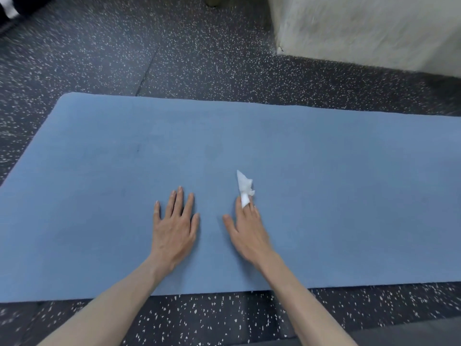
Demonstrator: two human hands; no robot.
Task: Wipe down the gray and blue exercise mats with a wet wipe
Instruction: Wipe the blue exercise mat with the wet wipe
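The blue exercise mat (249,146) lies flat on the speckled floor and fills the middle of the view. My left hand (174,226) rests palm down on the mat near its front edge, fingers straight and spread. My right hand (245,231) is just to its right, low over the mat and slightly blurred. It pinches a crumpled white wet wipe (244,187) between its fingertips, and the wipe's free end points away from me across the mat.
Black rubber flooring with white specks (174,51) surrounds the mat. A pale wall or block (374,28) stands at the back right. A plain grey surface (409,333) shows at the bottom right corner. A dark object (15,6) sits at the top left.
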